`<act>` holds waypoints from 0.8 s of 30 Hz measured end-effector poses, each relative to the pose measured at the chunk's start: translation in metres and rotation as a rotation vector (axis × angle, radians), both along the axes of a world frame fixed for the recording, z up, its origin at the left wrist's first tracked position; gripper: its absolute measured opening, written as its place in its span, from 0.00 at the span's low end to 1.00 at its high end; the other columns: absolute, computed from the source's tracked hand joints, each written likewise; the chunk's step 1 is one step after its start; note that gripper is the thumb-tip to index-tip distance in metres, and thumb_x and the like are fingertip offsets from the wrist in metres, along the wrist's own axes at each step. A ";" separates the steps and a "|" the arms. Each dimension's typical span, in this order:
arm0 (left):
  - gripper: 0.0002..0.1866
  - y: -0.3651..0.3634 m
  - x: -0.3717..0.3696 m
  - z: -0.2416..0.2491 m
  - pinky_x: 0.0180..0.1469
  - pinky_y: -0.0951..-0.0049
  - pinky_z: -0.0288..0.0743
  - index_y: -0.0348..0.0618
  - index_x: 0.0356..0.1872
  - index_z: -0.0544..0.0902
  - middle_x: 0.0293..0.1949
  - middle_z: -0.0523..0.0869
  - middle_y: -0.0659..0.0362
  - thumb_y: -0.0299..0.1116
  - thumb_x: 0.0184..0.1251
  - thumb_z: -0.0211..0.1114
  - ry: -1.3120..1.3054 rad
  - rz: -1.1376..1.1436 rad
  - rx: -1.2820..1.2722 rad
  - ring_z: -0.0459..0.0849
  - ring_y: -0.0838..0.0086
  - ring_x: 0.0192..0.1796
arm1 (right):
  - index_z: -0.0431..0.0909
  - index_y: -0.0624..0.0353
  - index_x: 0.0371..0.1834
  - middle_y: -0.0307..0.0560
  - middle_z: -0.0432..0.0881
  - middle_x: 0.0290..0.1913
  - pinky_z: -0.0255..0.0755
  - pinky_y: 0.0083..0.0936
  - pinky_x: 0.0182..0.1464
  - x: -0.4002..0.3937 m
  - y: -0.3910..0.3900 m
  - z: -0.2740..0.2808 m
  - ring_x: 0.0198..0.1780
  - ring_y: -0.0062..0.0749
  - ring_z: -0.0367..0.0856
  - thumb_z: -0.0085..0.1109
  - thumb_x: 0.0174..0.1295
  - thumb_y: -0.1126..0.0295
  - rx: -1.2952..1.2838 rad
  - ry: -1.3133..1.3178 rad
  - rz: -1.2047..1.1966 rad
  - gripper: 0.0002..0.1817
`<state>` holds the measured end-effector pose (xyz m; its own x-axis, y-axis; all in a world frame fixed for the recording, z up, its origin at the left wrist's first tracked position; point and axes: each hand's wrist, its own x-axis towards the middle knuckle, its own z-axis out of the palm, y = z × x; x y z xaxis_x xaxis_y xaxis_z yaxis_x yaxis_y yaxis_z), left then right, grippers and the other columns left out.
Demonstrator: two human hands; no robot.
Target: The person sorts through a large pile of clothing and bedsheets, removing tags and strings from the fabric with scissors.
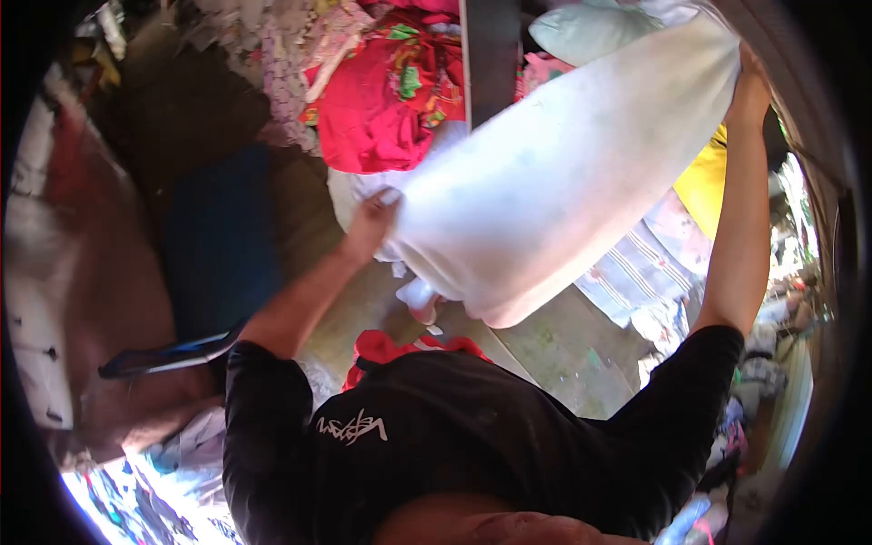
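A large, bulging white sack (563,173) stretches across the middle of the head view, tilted from lower left to upper right. Its upper right end is drawn together into folds. My right hand (749,89) is closed around that gathered end, arm stretched far out. At the other end, my left hand (374,220) grips the sack's left edge with fingers curled in; it is slightly blurred. Whatever fills the sack is hidden.
Red cloth (372,109) with printed pieces is heaped behind the sack. A pale green stuffed bag (590,34) lies at the top. Striped fabric (640,268) and yellow cloth (704,186) are on the right. A blue panel (222,241) stands at left.
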<state>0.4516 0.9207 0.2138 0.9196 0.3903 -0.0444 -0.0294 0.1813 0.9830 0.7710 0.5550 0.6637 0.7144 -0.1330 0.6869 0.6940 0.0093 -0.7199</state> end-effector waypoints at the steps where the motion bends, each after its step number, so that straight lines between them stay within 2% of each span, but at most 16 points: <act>1: 0.10 0.014 -0.015 0.051 0.36 0.79 0.73 0.35 0.50 0.83 0.33 0.84 0.65 0.29 0.77 0.58 -0.140 0.092 -0.022 0.77 0.86 0.34 | 0.81 0.66 0.55 0.46 0.83 0.54 0.71 0.24 0.59 0.016 -0.009 -0.020 0.55 0.30 0.80 0.59 0.70 0.67 -0.001 0.028 0.056 0.16; 2: 0.09 0.049 -0.022 0.054 0.35 0.80 0.71 0.35 0.44 0.85 0.31 0.83 0.67 0.29 0.76 0.59 -0.158 0.147 0.144 0.76 0.87 0.34 | 0.83 0.65 0.51 0.45 0.85 0.48 0.72 0.23 0.56 0.029 -0.016 -0.041 0.50 0.27 0.80 0.62 0.69 0.66 -0.001 0.052 0.115 0.15; 4: 0.09 0.085 -0.043 0.083 0.35 0.80 0.70 0.34 0.42 0.86 0.29 0.82 0.68 0.30 0.75 0.61 -0.199 0.286 0.462 0.74 0.88 0.32 | 0.84 0.63 0.47 0.39 0.85 0.44 0.71 0.21 0.51 0.055 -0.024 -0.076 0.46 0.22 0.78 0.63 0.69 0.65 -0.087 0.019 0.171 0.12; 6: 0.09 0.100 -0.063 0.108 0.39 0.79 0.76 0.35 0.41 0.86 0.34 0.87 0.65 0.30 0.75 0.62 -0.071 0.338 0.576 0.81 0.85 0.36 | 0.84 0.61 0.44 0.35 0.83 0.40 0.70 0.18 0.49 0.057 -0.016 -0.098 0.44 0.19 0.76 0.63 0.69 0.65 -0.059 0.074 0.241 0.10; 9: 0.05 0.098 -0.085 0.137 0.39 0.79 0.75 0.36 0.39 0.87 0.32 0.87 0.66 0.26 0.71 0.65 -0.051 0.372 0.624 0.80 0.86 0.35 | 0.84 0.60 0.43 0.35 0.83 0.40 0.69 0.18 0.49 0.083 -0.013 -0.117 0.44 0.18 0.76 0.62 0.70 0.65 -0.059 0.100 0.318 0.09; 12: 0.02 0.062 -0.099 0.163 0.38 0.80 0.74 0.37 0.37 0.87 0.31 0.87 0.66 0.23 0.68 0.68 -0.106 0.406 0.566 0.79 0.86 0.33 | 0.83 0.61 0.43 0.35 0.82 0.40 0.69 0.17 0.50 0.082 -0.001 -0.118 0.44 0.18 0.75 0.60 0.71 0.66 0.000 0.083 0.288 0.10; 13: 0.02 0.052 -0.101 0.167 0.37 0.80 0.72 0.38 0.33 0.85 0.30 0.85 0.67 0.21 0.64 0.69 -0.130 0.394 0.556 0.78 0.87 0.33 | 0.83 0.62 0.44 0.35 0.83 0.41 0.69 0.17 0.51 0.085 0.000 -0.118 0.44 0.18 0.76 0.60 0.71 0.66 -0.006 0.086 0.307 0.10; 16: 0.04 0.040 -0.103 0.163 0.36 0.80 0.71 0.39 0.31 0.83 0.29 0.84 0.68 0.19 0.63 0.69 -0.184 0.398 0.649 0.77 0.87 0.33 | 0.83 0.63 0.47 0.37 0.83 0.44 0.69 0.18 0.53 0.096 0.003 -0.119 0.46 0.20 0.76 0.60 0.71 0.66 -0.026 0.062 0.312 0.11; 17: 0.06 0.033 -0.104 0.167 0.35 0.78 0.73 0.37 0.29 0.82 0.27 0.83 0.67 0.16 0.55 0.71 -0.151 0.432 0.661 0.77 0.85 0.32 | 0.83 0.63 0.48 0.38 0.84 0.45 0.69 0.18 0.54 0.099 0.005 -0.119 0.47 0.20 0.77 0.59 0.71 0.66 -0.030 0.033 0.280 0.12; 20: 0.09 0.012 -0.105 0.178 0.35 0.77 0.73 0.36 0.29 0.81 0.28 0.82 0.64 0.16 0.50 0.73 -0.183 0.506 0.762 0.77 0.83 0.33 | 0.83 0.64 0.50 0.40 0.84 0.48 0.70 0.20 0.55 0.108 0.011 -0.120 0.48 0.22 0.77 0.59 0.71 0.66 -0.035 -0.029 0.239 0.13; 21: 0.12 0.012 -0.104 0.172 0.36 0.76 0.73 0.36 0.29 0.80 0.28 0.81 0.61 0.16 0.46 0.75 -0.210 0.510 0.696 0.77 0.81 0.33 | 0.83 0.64 0.51 0.40 0.84 0.48 0.70 0.20 0.56 0.111 0.011 -0.121 0.48 0.23 0.77 0.59 0.71 0.66 -0.035 -0.043 0.233 0.13; 24: 0.12 -0.003 -0.106 0.186 0.34 0.75 0.73 0.36 0.29 0.79 0.28 0.80 0.61 0.17 0.47 0.75 -0.170 0.541 0.804 0.77 0.81 0.32 | 0.83 0.64 0.50 0.40 0.84 0.47 0.70 0.20 0.56 0.116 0.009 -0.124 0.49 0.23 0.77 0.59 0.71 0.66 -0.015 -0.008 0.271 0.13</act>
<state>0.3455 0.9175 0.3998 0.5777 0.6160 0.5355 -0.0642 -0.6198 0.7822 0.8870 0.5638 0.5396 0.7169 0.0723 0.6934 0.6736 0.1845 -0.7157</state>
